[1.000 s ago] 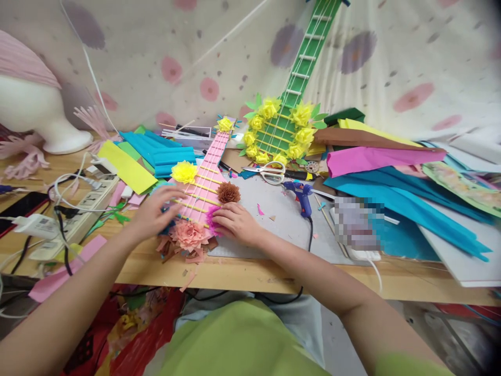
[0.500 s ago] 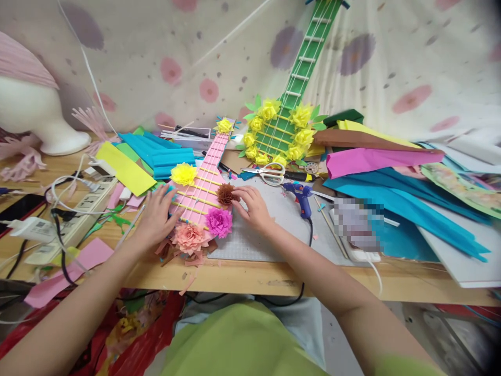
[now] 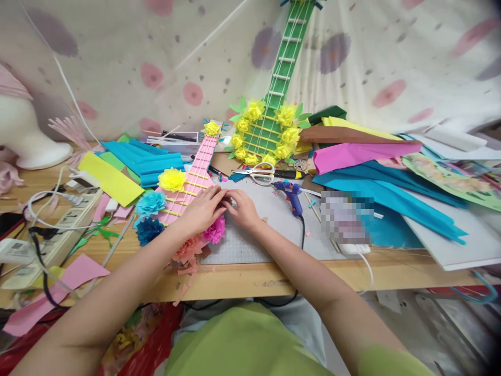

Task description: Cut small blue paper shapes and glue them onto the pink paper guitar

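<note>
A small pink toy guitar (image 3: 201, 166) with yellow sticks across its body lies on the table. Paper flowers ring its body: yellow (image 3: 172, 180), light blue (image 3: 150, 204), dark blue (image 3: 149, 231), coral (image 3: 189, 249) and magenta (image 3: 214, 231). My left hand (image 3: 204, 210) reaches over the guitar to its right edge, fingers curled. From the right, my right hand (image 3: 241, 210) meets it, thumb and fingers closed in a pinch. Both sets of fingertips come together where the brown paper flower sat; the hands cover that flower now.
A blue glue gun (image 3: 290, 197) and white-handled scissors (image 3: 263, 174) lie on the grey cutting mat (image 3: 250, 250). Behind leans a larger green guitar (image 3: 282, 78). Blue crepe paper (image 3: 391, 196) is piled at right. A power strip (image 3: 58, 235) with cables sits left.
My left hand has moved from the guitar's left edge across to its right edge, joining my right hand over the brown flower. The light and dark blue flowers are now uncovered.
</note>
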The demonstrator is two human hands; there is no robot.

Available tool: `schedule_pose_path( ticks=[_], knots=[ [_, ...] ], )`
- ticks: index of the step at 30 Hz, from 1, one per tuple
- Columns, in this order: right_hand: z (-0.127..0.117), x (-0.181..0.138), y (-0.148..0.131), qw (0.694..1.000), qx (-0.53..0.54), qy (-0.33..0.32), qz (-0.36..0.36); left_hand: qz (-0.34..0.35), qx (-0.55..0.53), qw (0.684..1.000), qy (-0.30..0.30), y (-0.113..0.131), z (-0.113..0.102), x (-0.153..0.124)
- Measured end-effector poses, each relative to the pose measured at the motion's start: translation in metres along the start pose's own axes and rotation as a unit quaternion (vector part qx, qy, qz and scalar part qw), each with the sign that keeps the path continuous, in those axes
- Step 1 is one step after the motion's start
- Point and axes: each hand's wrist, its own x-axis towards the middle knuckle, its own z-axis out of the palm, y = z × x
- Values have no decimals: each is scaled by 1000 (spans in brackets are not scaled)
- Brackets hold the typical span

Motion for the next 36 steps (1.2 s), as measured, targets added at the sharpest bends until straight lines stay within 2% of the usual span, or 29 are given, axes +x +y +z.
schedule_pose_path(
  ticks=[3, 6, 8, 11, 14, 16, 18, 25, 31, 36],
  knots=[
    [-3, -5, 3, 1000, -8, -22, -7, -12, 37, 998, -49, -10, -2, -7],
    [-5, -7, 6, 999, -25, -35, -6, -36, 60, 996, -55, -16, -7, -12],
    [-8, -8, 9, 998, -45, -45, -7, -47, 71, 996, -28, -18, -10, -14],
    [-15, -10, 14, 995, -76, -64, -16, -51, 66, 995, 48, -15, -17, -11],
    [-20, -11, 17, 994, -95, -51, -3, -26, 10, 993, 115, -3, -22, -1],
    [-22, -10, 18, 995, -95, -28, 11, 2, -43, 991, 127, 7, -21, 7],
    [-23, -10, 20, 996, -89, -9, 28, 19, -62, 993, 100, 14, -14, 17],
    [-29, -15, 30, 994, -64, 22, 89, 19, 37, 999, -4, 11, 10, 34],
    [-31, -21, 33, 994, -46, 9, 102, 6, 47, 999, -3, 10, 15, 27],
    [-29, -25, 37, 993, -44, 10, 111, -33, -26, 999, 9, 4, 12, 25]
  ],
)
